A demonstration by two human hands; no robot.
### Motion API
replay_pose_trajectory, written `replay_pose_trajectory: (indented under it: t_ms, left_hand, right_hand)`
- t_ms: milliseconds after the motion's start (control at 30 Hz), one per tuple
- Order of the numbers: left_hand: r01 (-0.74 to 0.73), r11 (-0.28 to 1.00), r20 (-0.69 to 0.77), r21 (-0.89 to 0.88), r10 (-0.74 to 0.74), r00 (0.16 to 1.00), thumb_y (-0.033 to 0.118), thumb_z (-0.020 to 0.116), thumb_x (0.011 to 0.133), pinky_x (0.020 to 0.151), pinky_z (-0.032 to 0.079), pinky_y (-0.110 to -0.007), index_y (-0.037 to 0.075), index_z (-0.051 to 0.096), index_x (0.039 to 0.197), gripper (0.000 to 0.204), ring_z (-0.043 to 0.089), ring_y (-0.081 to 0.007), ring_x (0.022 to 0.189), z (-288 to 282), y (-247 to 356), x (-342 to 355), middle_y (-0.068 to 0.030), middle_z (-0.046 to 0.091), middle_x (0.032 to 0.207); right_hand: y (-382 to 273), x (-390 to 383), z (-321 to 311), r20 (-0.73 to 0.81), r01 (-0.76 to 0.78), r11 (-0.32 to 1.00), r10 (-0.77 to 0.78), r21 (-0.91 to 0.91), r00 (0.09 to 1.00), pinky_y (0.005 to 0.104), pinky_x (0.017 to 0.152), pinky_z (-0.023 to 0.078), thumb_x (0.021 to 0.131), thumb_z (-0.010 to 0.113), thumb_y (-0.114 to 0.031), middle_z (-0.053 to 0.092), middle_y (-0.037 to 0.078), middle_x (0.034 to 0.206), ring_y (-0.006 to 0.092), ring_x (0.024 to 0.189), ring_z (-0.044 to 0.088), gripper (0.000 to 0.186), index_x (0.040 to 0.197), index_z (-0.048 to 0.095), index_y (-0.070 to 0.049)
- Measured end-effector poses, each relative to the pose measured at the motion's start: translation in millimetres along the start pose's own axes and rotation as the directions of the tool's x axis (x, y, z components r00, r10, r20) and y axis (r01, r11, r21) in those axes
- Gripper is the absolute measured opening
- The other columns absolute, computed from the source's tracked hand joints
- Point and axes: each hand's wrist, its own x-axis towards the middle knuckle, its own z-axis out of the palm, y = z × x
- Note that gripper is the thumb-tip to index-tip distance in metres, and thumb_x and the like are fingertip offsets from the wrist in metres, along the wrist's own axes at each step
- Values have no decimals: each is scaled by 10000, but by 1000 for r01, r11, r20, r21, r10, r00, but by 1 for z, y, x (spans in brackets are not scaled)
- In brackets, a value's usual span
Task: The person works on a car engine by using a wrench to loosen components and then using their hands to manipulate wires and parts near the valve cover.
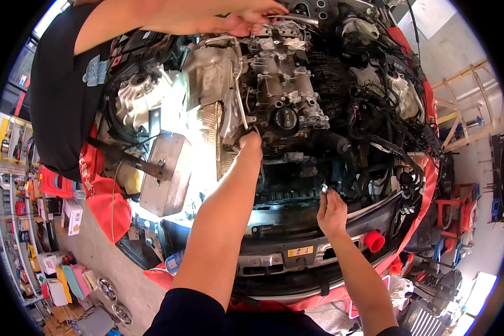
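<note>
My left hand [250, 144] reaches down beside the front of the engine [280, 84], next to a thin metal pipe [242, 101] and a crinkled heat shield [210, 129]. Its fingers are hidden among the parts, so what they touch does not show. Over the front of the engine bay, my right hand [332, 213] is closed around a small silver metal piece [324, 189]; only its end sticks out above the fingers. A black round cap [284, 119] sits on the engine between and beyond my hands.
A co-worker in black leans in from the left, with a hand [251, 19] at the engine's far end. A bright work light [168, 173] glares at left. Red covers [107, 193] drape the fenders. Hoses and wiring [375, 129] crowd the right; shelves [11, 224] stand far left.
</note>
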Motion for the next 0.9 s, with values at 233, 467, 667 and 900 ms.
replay_pose_trajectory:
  t_ms: [233,467,667,900]
  left_hand:
    - [-66,991,-42,115,71,997,176,602,854,830,485,-353,68,647,1087,261,614,-255,1018,0,3,4,-88,641,1111]
    - [-205,862,33,465,214,976,189,597,854,839,477,-335,84,650,1070,246,616,-234,1007,-34,3,21,-82,646,1099]
    - [219,902,176,-373,-163,971,200,470,926,760,441,-355,100,604,1124,259,583,-185,924,-22,31,-73,-59,629,1073]
    - [-162,985,38,-58,165,986,314,368,1022,738,418,-331,61,568,1157,349,591,-163,895,-38,-3,-75,-51,632,1023]
  right_hand:
    - [4,-2,2,-31,-37,998,39,60,999,437,564,464,877,567,-35,570,153,772,369,669,572,55,895,524,-5]
    - [-3,9,15,307,-195,981,190,-16,933,439,611,496,914,531,-149,626,167,797,369,757,620,129,908,547,-21]
    - [75,62,76,677,-465,885,326,28,660,469,781,510,911,525,-228,657,215,859,415,877,623,233,892,634,-23]
    - [87,74,207,331,190,965,-241,180,912,499,722,488,856,551,-119,625,210,950,420,842,600,184,1014,607,-42]
